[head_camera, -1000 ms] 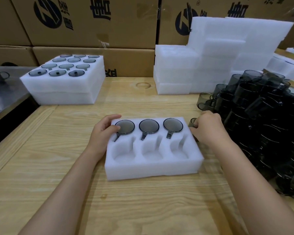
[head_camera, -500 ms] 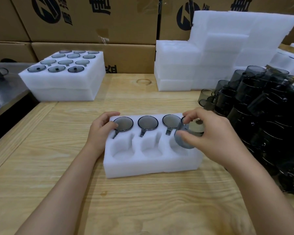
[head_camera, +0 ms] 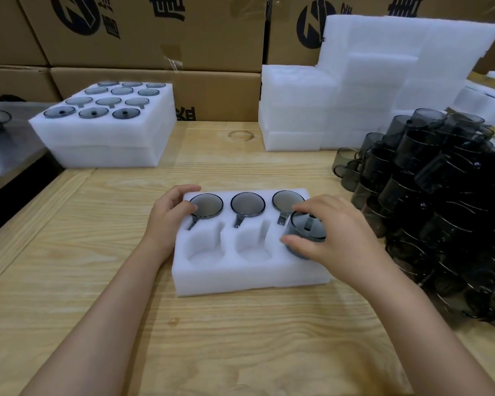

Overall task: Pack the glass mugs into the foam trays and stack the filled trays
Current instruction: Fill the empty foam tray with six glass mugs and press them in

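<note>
Trouble, in our one head view, would most likely come at the front-right pocket of the tray. There our right hand grips a smoky mug between thumb and curled fingers, its lower part in the pocket and its top tilted. We judge that if the handle misses its narrow slot, the mug will jam proud of the foam. Pushing then could tear the soft wall, or chip glass against the seated mug just beyond our fingers. Smooth glass could also slip from a pinch.

Our left hand curls over the tray's far-left corner, thumb at the rim of the left mug. Should it let go, the light tray may skid on the worktop. The pile of loose mugs just right of our right wrist looks precarious, and a careless elbow could bring it down.

As for materials, the tray is white, matte, spongy foam, a thick block cut with round pockets and slots. Three back pockets hold mugs, showing as dark discs, and two front pockets between our hands are empty. The mugs are grey, translucent, glossy cylinders with small handles. The worktop is pale grained wood. Well beyond our left hand stand filled trays, stacked. Beyond the right hand are foam blocks, set against cardboard boxes.
</note>
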`<state>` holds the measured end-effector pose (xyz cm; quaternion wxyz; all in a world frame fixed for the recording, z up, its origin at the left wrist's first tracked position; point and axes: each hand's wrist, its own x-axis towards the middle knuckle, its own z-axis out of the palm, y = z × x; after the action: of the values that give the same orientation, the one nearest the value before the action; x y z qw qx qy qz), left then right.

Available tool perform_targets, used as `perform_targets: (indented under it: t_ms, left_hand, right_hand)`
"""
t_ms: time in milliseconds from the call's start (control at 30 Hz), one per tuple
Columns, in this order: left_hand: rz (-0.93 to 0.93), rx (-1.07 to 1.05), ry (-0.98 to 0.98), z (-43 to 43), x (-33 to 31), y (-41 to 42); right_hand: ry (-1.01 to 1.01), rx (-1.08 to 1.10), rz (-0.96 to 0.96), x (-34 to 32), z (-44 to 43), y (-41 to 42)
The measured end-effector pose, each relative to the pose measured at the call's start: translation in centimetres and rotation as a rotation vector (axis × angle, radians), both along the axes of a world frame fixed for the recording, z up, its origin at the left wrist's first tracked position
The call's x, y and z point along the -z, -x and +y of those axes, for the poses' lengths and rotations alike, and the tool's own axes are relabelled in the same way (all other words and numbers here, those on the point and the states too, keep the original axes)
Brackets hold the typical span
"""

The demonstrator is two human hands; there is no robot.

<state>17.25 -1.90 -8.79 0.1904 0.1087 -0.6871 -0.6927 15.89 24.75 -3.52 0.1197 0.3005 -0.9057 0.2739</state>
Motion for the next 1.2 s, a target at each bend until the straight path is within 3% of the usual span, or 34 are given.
perform_targets:
  t_ms: [133, 233, 300, 433, 633, 833, 1000, 1200]
  left_hand:
    - [-0.003, 0.005, -0.006, 0.0, 0.0, 0.0]
    - [0.005, 0.007, -0.016, -0.1, 0.1, 0.0]
    - [0.004, 0.006, -0.019, -0.1, 0.2, 0.0]
    - [0.012, 0.01, 0.003, -0.1, 0.2, 0.0]
    - [0.005, -0.023, 0.029, -0.1, 0.4, 0.2]
    - [-0.004, -0.022, 0.012, -0.1, 0.2, 0.1]
    - [-0.024, -0.019, 0.014, -0.2, 0.2, 0.0]
    - [-0.04, -0.011, -0.016, 0.0, 0.0, -0.2]
  right_hand:
    - [0.043, -0.028, 0.006, 1.4, -0.6, 0.4]
    - [0.083, -0.099, -0.151, 2.4, 0.1, 0.3]
    - [-0.021, -0.098, -0.207, 2.8, 0.5, 0.3]
    - [-0.273, -0.065, -0.137, 2.5, 0.0, 0.6]
    - [-0.477, -0.021, -0.178, 2.0, -0.5, -0.2]
    - [-0.338, 0.056, -0.256, 0.9, -2.3, 1.2]
    - [-0.473, 0.079, -0.306, 1.8, -3.3, 2.1]
    - [-0.474, 0.086, -0.298, 2.1, -3.3, 2.2]
